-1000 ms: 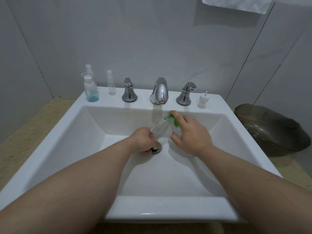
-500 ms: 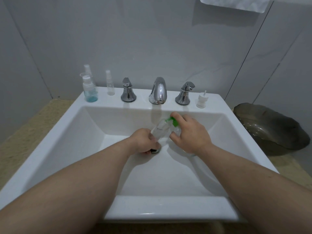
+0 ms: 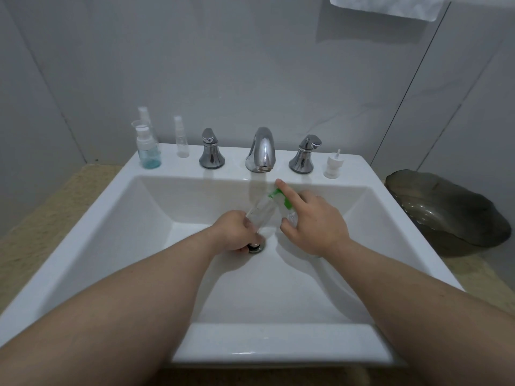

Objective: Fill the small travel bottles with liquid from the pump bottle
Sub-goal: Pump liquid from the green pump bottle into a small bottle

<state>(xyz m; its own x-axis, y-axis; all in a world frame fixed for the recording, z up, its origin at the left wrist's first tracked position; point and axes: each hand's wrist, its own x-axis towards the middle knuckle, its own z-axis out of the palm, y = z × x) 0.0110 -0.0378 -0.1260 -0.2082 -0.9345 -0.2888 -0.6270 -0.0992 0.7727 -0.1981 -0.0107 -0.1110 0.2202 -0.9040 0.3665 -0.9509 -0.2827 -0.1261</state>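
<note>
**Forefinger [image 3: 286, 193] straighter and higher than half a second ago**

Low in the white ceramic sink [image 3: 111, 218], the left hand [image 3: 235, 232] curls round the base of a small clear plastic travel bottle [image 3: 260, 214]. Its long axis tilts up and to the right, so the mouth meets the spout of the clear pump bottle with a green pump head [image 3: 278, 196]. The right hand [image 3: 315, 222] grips that bottle, forefinger laid along the pump top. I judge the next press needs the mouth kept at the spout.

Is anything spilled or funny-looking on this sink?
Nothing looks spilled. One odd thing: a white spray top stands alone on the sink ledge beside the right tap, not on any bottle. The left hand holds the small bottle tilted.
</note>
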